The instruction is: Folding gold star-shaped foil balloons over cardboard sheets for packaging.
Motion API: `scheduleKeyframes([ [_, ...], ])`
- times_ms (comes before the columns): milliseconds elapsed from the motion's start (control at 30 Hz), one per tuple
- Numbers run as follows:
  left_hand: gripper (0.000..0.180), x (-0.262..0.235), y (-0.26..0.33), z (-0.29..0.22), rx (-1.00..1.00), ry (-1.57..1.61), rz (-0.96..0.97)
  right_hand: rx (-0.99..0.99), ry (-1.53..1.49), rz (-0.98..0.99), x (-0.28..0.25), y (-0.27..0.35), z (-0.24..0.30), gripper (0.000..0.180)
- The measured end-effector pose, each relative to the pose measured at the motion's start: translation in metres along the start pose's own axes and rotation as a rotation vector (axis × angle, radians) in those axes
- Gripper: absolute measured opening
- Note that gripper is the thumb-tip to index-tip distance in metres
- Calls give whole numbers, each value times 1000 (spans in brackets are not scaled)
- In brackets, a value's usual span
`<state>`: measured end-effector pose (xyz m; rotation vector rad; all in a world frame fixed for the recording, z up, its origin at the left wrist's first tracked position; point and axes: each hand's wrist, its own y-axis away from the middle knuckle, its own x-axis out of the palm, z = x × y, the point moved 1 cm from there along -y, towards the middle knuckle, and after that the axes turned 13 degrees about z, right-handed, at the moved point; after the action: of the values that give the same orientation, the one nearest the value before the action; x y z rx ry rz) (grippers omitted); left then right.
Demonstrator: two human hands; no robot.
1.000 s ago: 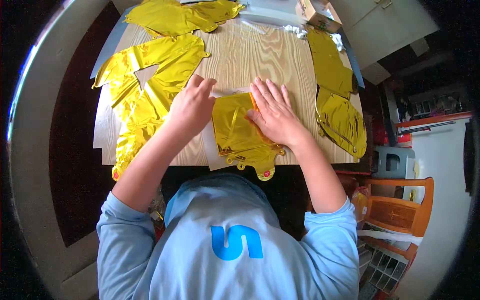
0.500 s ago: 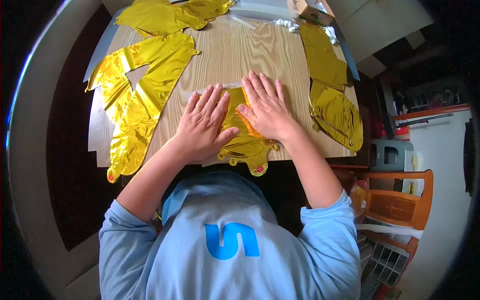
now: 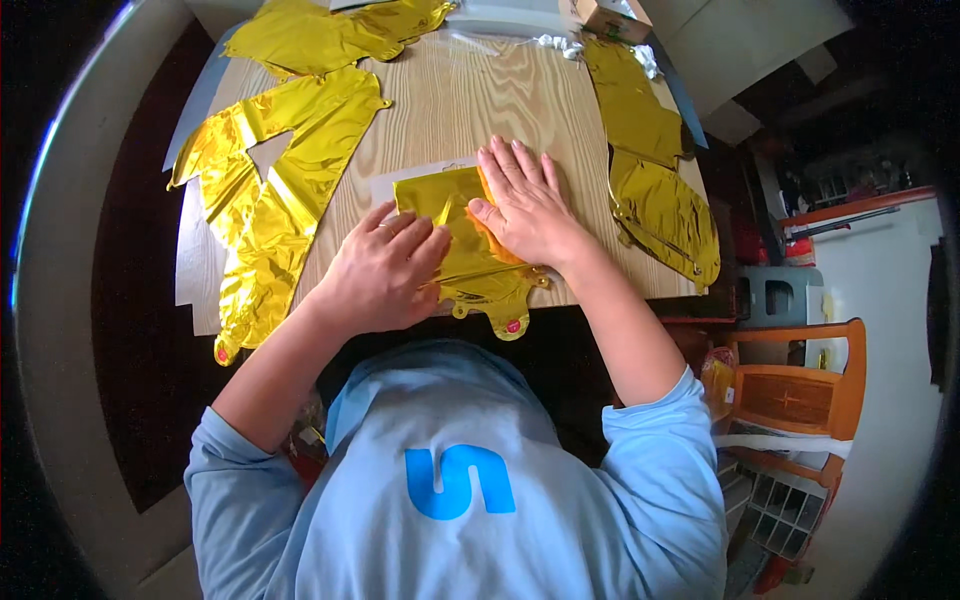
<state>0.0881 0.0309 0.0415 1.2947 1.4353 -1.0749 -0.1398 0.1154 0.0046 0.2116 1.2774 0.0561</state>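
Note:
A folded gold foil balloon [image 3: 436,200] lies at the near edge of the wooden tabletop. Its scalloped end, with a small red dot, hangs over that edge. Beneath it, a pale sheet [image 3: 385,187] shows along the top and left side. My right hand [image 3: 535,220] rests flat with fingers stretched over an orange cloth [image 3: 492,240] on the balloon's right part. By the balloon's left side, my left hand [image 3: 385,268] is raised a little, fingers loosely bent and apart; its fingertips partly cover the foil, and I see nothing held in them.
Crinkled gold foil balloons lie on the left [image 3: 270,190], at the far left [image 3: 310,40] and along the right [image 3: 660,190]. A cardboard box [image 3: 610,18] stands at the far right beside small white scraps [image 3: 560,45]. A wooden chair [image 3: 800,390] is off to the right.
My left hand has lifted from lying flat on the foil and drawn back toward me and left, its fingers now bent. My right hand stays flat on the cloth.

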Motion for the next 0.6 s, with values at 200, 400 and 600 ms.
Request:
scheduleKeyframes([
  [200,71,1,0,-4,84,-88,-37,74,-7,150,-10,0,1,74],
  [400,67,1,4,-12,77,-50,-23,52,-41,196,-13,0,2,79],
  [600,60,-3,-8,5,-21,-18,-48,29,-242,123,-25,4,2,76],
])
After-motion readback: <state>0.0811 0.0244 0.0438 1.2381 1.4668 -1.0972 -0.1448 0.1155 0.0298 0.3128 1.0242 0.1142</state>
